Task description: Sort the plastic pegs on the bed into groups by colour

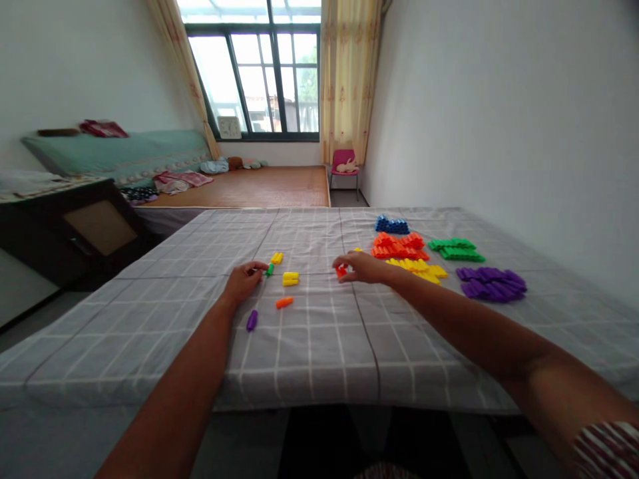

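Observation:
My left hand (pixel 243 281) reaches over the cloth, its fingertips at a small green plastic piece (pixel 269 270), apparently pinching it. A red-orange plastic piece (pixel 341 271) sits between the thumb and fingers of my right hand (pixel 360 267). Around my left hand lie a yellow pair of pieces (pixel 277 257), another yellow pair (pixel 290 279), a single orange piece (pixel 284 303) and a purple piece (pixel 252 320). These are short and rounded, like small pegs or caps; their exact kind cannot be told. A bit of yellow (pixel 358 250) shows just behind my right hand.
Sorted piles lie to the right: blue (pixel 392 225), orange (pixel 399 246), green (pixel 456 249), yellow (pixel 418 269) and purple (pixel 492 284). The table has a grey checked cloth (pixel 319 359). Beyond it are a bed (pixel 279 186), a pink chair (pixel 344 159) and a dark cabinet (pixel 44 233).

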